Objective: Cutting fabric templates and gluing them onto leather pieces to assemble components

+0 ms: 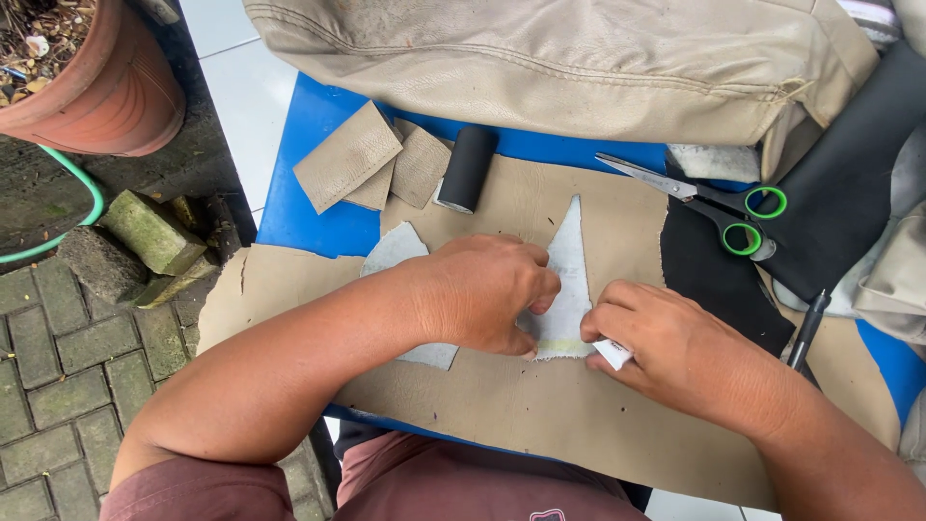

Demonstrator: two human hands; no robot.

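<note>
A pale grey pointed leather cut-out (569, 260) lies on a large tan leather sheet (502, 405) spread over a blue table (318, 183). My left hand (477, 289) presses down on the cut-out, fingers curled over its left part. My right hand (666, 347) pinches a small white strip (612, 354) at the cut-out's lower right edge, where a yellowish band (564, 347) runs along the bottom.
Green-handled scissors (704, 203) and a black roll (468, 169) lie at the back. Tan leather scraps (362, 159) sit at back left, black sheet material (723, 280) and a black pen (808, 328) at the right. A beige leather cover (579, 58) fills the far side. Terracotta pot (106, 87) stands left.
</note>
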